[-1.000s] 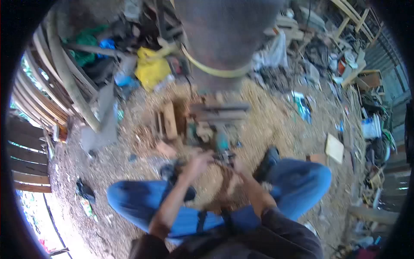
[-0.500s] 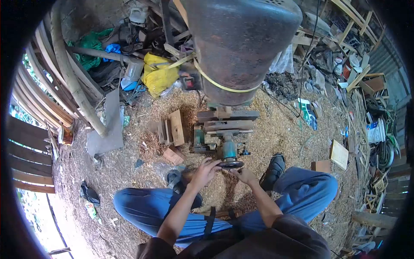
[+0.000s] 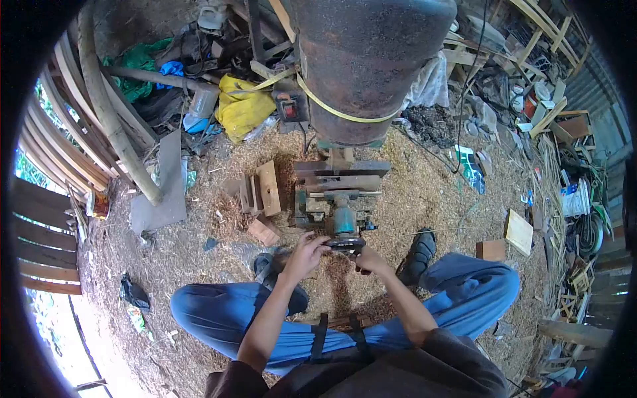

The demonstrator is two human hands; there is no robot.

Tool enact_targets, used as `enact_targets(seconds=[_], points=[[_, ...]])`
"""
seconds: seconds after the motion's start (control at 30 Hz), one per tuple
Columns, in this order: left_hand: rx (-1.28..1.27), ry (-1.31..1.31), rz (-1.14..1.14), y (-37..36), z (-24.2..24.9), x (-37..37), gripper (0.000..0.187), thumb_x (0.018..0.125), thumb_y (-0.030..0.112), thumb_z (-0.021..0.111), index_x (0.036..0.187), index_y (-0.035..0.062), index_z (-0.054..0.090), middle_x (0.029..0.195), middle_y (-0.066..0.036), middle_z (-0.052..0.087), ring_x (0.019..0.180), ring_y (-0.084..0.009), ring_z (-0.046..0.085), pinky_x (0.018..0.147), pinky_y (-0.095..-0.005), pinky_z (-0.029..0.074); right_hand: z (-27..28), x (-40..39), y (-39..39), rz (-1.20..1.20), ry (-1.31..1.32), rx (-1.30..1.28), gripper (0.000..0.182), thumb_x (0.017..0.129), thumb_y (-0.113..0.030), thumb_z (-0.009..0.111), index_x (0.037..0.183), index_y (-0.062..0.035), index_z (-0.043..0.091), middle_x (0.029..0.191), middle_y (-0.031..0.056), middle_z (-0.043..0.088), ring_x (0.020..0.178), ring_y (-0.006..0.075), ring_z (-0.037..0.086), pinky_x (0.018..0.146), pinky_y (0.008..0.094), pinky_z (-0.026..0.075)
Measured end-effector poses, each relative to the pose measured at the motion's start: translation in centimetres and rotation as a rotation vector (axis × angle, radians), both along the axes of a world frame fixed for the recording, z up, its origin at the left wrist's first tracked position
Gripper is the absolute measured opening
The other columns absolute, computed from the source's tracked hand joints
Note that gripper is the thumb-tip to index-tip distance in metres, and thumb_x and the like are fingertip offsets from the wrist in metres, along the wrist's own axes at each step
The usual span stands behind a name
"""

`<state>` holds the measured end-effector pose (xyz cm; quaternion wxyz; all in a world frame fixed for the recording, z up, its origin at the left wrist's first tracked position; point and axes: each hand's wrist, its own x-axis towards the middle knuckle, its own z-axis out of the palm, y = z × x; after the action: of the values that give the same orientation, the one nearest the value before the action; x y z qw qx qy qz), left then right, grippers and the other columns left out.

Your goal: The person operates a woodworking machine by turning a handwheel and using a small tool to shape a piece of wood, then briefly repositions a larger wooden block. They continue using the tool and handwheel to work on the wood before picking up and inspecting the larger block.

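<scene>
A black handwheel [image 3: 346, 245] sits at the near end of a machine, just below its teal cylindrical housing [image 3: 344, 220]. My left hand [image 3: 304, 257] grips the wheel's left rim. On the right side, my right hand [image 3: 373, 261] has its fingers curled round the wheel's edge; a dark piece, perhaps its crank handle, shows beneath them. Beyond the housing lie the machine's metal jaws [image 3: 342, 183]. A small dark knob [image 3: 368, 226] sticks out to the right of the housing.
A large rusty metal body [image 3: 371, 73] with a yellow strap rises over the machine. Wooden blocks [image 3: 269, 189] lie left of it on shavings. A red switch box [image 3: 290, 108] and yellow sack [image 3: 242, 109] stand behind. More wood pieces [image 3: 519, 233] lie right.
My right hand has moved round the wheel's right side and its fingers have curled in. My left hand stays at the left rim. The whole view has shifted slightly.
</scene>
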<state>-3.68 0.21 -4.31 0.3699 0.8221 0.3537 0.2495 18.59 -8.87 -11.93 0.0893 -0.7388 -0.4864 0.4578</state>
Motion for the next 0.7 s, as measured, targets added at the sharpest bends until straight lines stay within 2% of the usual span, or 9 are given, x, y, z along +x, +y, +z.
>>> enact_targets(seconds=[0.03,0.07,0.2,0.37,0.43,0.57,0.63,0.67,0.7], points=[[0.024,0.032,-0.022,0.2,0.5,0.1,0.029,0.091,0.009,0.067,0.119,0.0058,0.066,0.104,-0.015,0.073,0.103,-0.0360,0.064,0.107,-0.0453,0.044,1.6,-1.2,0.6,0.066,-0.309,0.093,0.048,0.094,-0.047,0.062,0.102,-0.0007,0.071,0.087,0.0233,0.072,0.078,0.0389,0.072,0.068,0.0519,0.055],[0.019,0.038,-0.013,-0.1,0.9,0.2,0.029,0.091,0.009,0.067,0.119,0.0058,0.066,0.104,-0.015,0.073,0.103,-0.0360,0.064,0.107,-0.0453,0.044,3.2,-2.7,0.4,0.079,-0.457,-0.033,0.030,0.089,-0.031,0.066,0.097,-0.0031,0.075,0.092,0.0222,0.074,0.083,0.0365,0.073,0.073,0.0476,0.058],[0.083,-0.023,0.041,-0.6,1.2,0.8,0.028,0.092,0.010,0.066,0.119,0.0052,0.066,0.095,-0.016,0.073,0.096,-0.0373,0.066,0.106,-0.0463,0.044,0.9,-0.5,-0.8,0.133,-0.407,0.117,0.030,0.087,-0.034,0.067,0.089,-0.0042,0.074,0.088,0.0210,0.073,0.083,0.0393,0.072,0.078,0.0497,0.058],[0.069,-0.037,-0.001,-0.6,1.4,0.7,0.031,0.092,0.005,0.063,0.123,0.0028,0.063,0.095,-0.016,0.074,0.094,-0.0375,0.067,0.109,-0.0473,0.041,-0.8,0.2,-1.3,0.210,-0.421,0.147,0.037,0.089,-0.040,0.066,0.090,-0.0044,0.075,0.088,0.0204,0.073,0.084,0.0381,0.072,0.077,0.0490,0.058],[-0.059,0.017,0.010,-1.0,2.2,0.8,0.034,0.091,0.003,0.063,0.125,0.0038,0.066,0.108,-0.019,0.072,0.112,-0.0374,0.063,0.103,-0.0463,0.046,-2.2,1.1,-2.3,0.221,-0.427,0.128,0.040,0.091,-0.042,0.064,0.091,-0.0041,0.075,0.088,0.0208,0.073,0.086,0.0379,0.072,0.078,0.0485,0.057],[0.111,-0.041,-0.070,-0.6,-0.2,1.7,0.036,0.090,0.000,0.060,0.125,0.0060,0.066,0.100,-0.015,0.075,0.104,-0.0338,0.067,0.107,-0.0464,0.043,-9.3,3.8,-0.9,0.177,-0.229,0.606,0.057,0.092,-0.058,0.061,0.095,-0.0032,0.076,0.086,0.0192,0.073,0.089,0.0330,0.072,0.079,0.0434,0.056],[0.004,0.023,-0.061,-1.8,1.1,1.4,0.035,0.089,0.000,0.061,0.123,0.0057,0.067,0.100,-0.016,0.075,0.103,-0.0334,0.067,0.110,-0.0480,0.040,-9.0,4.0,-2.2,-0.143,0.338,0.154,0.065,0.089,-0.067,0.062,0.098,-0.0038,0.077,0.083,0.0131,0.073,0.088,0.0269,0.072,0.078,0.0405,0.055],[-0.007,0.022,-0.053,-1.2,1.4,1.6,0.035,0.089,0.000,0.061,0.123,0.0056,0.067,0.100,-0.016,0.075,0.106,-0.0352,0.066,0.111,-0.0486,0.040,-10.0,5.6,-1.4,-0.189,0.411,-0.212,0.067,0.087,-0.069,0.063,0.101,-0.0047,0.077,0.082,0.0090,0.073,0.083,0.0226,0.071,0.075,0.0378,0.054],[-0.013,0.015,-0.041,-0.5,1.4,2.0,0.035,0.088,0.000,0.061,0.122,0.0056,0.067,0.101,-0.016,0.074,0.108,-0.0370,0.065,0.111,-0.0492,0.040,-9.5,6.1,-0.9,-0.187,0.402,-0.203,0.067,0.087,-0.069,0.063,0.101,-0.0047,0.077,0.082,0.0090,0.073,0.083,0.0226,0.071,0.075,0.0378,0.054]])
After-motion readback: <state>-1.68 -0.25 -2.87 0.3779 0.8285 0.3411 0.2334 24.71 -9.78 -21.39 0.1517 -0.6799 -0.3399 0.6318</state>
